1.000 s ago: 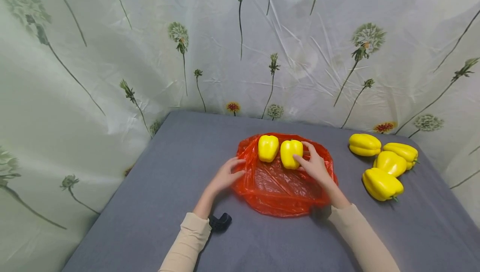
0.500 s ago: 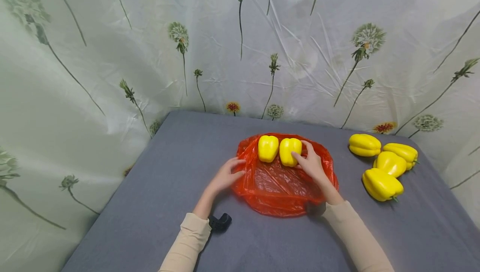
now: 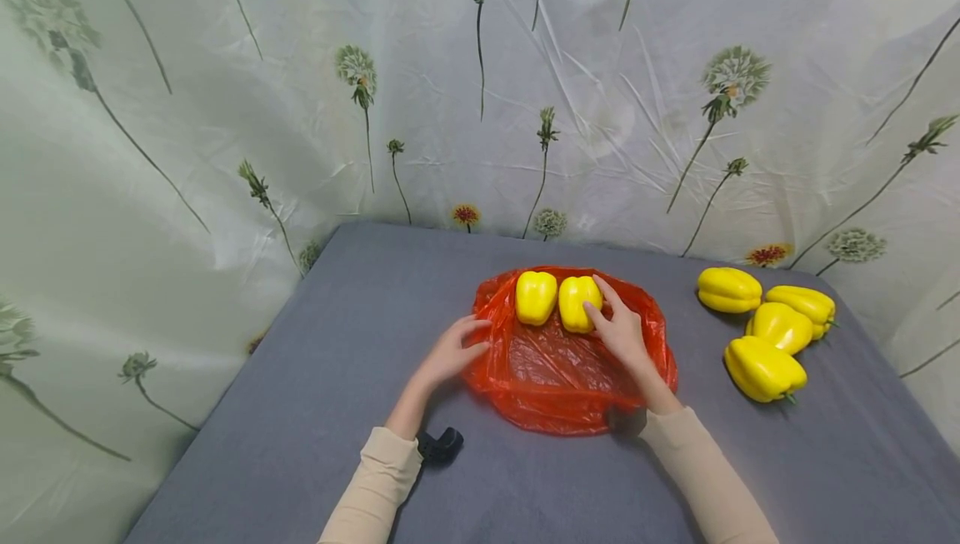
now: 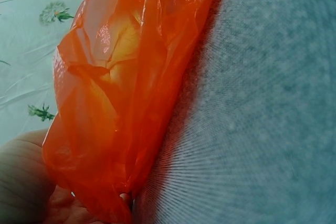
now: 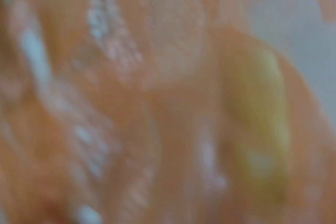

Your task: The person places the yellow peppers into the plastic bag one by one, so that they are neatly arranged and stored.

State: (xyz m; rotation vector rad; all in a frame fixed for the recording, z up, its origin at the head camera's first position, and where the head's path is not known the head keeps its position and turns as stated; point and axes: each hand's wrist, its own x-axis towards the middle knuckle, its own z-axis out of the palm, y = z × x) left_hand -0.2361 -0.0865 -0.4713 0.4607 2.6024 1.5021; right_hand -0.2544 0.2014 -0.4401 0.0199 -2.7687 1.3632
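A red plastic bag [image 3: 525,419] lies spread with its mouth up on the grey cloth. Two yellow bell peppers stand side by side at its far end, a left pepper [image 3: 536,298] and a right pepper [image 3: 575,304]. My left hand [image 3: 453,348] holds the bag's left rim; in the left wrist view the red film [image 4: 121,129] partly covers the fingers. Reaching into the mouth from the right, my right hand [image 3: 622,336] has its thumb and fairly straight fingers against the right pepper's side. The right wrist view is blurred, with yellow showing through the film [image 5: 257,124].
Several more yellow peppers [image 3: 780,327] lie grouped to the right of the bag. A black curved object [image 3: 442,444] is at the left wrist. A floral curtain [image 3: 420,94] hangs behind the grey-covered table [image 3: 315,394].
The right pepper shifted slightly left and away, then stayed still. My right hand moved left and its fingers straightened a little. My left hand stays at the bag's rim.
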